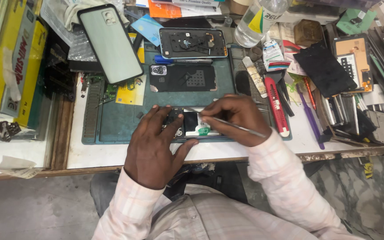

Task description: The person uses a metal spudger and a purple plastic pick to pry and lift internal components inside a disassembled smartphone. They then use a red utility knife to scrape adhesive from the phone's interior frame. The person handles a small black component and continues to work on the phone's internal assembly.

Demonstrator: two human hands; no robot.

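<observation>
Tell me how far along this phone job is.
Done: the phone is opened, its pale back cover lying apart on the bench and a dark inner plate on the green mat. In hand: the left hand steadies the open phone while the right hand works a thin metal tool inside. Left: everything is unassembled.

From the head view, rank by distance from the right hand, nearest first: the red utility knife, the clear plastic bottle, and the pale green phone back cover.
1. Red utility knife: just right of the right hand, lying on the mat's edge.
2. Clear plastic bottle: farther up, at the back of the bench, slightly right.
3. Pale green phone back cover: farthest, up and to the left, beyond the left hand.
</observation>
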